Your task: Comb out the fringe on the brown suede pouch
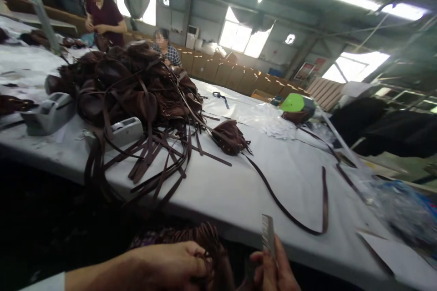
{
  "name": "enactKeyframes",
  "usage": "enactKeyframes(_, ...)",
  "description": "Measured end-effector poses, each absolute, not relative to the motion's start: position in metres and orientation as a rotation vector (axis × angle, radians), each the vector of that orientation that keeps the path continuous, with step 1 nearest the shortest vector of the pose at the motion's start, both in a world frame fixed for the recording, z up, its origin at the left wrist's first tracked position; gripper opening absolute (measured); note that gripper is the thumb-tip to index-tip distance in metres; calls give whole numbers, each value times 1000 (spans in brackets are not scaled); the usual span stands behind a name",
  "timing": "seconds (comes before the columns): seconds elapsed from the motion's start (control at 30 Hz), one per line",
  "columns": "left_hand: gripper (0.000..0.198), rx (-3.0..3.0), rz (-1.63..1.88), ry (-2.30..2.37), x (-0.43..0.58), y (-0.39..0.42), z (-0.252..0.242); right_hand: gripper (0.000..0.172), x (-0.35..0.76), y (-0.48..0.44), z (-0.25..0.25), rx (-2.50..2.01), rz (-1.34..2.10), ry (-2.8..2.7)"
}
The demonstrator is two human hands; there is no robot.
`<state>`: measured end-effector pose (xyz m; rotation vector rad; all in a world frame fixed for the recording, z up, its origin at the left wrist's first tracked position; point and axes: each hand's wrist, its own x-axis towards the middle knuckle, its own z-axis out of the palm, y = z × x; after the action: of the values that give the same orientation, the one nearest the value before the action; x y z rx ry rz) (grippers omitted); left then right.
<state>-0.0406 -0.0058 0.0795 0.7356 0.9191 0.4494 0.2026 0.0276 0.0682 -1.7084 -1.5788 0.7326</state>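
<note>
My left hand (170, 266) is closed around a brown fringed bag (201, 238) at the bottom of the view, below the table's near edge. To its right, my right hand (273, 270) pinches a small grey metal comb (268, 234) that stands upright with its teeth up. A big heap of brown fringed bags and long straps (133, 86) lies on the white table (239, 182). A single brown bag (230, 136) sits apart, its long strap (300, 218) trailing towards me.
Two grey tape dispensers (49, 111) (123, 132) stand at the left by the heap. A green object (293, 102) and clear plastic bags (399, 209) lie to the right. Two people work at the far left end. Cardboard boxes (232, 72) line the back.
</note>
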Motion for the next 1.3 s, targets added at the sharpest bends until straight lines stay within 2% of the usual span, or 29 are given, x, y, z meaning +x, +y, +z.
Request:
enactKeyframes(0.07,39,600,389,906,-22,-9,52,90,210,21,50,-1727,912,-1549)
enactKeyframes(0.13,41,502,427,944,1,-12,18,89,221,11,37,-1742,1000,-1600)
enactKeyframes(0.27,45,492,560,976,33,-12,-13,66,241,-5,47,-1680,819,-1745)
enactKeyframes(0.37,42,552,702,927,41,-1,1,44,238,-1,73,-1517,563,-1806)
enactKeyframes(0.43,38,596,805,894,44,7,11,38,226,8,81,-1308,505,-1968)
enactKeyframes(0.53,36,588,877,917,45,14,13,45,206,21,60,-936,365,-2354)
enactKeyframes(0.63,36,520,870,996,43,13,4,53,197,23,12,-817,-2,-2551)
enactKeyframes(0.77,40,464,789,1037,48,7,1,60,204,13,-34,-995,-236,-2581)
enactKeyframes(0.9,33,616,748,974,68,8,1,67,221,15,-32,-1251,-204,-2567)
enactKeyframes(1.1,35,890,828,1135,95,7,-8,68,239,19,-17,-1696,123,-2527)
enactKeyframes(1.2,33,1024,850,1087,94,-4,-3,70,239,23,-16,-1861,309,-2426)
enactKeyframes(1.3,28,983,737,921,90,-20,3,66,252,39,-7,-2228,354,-2306)
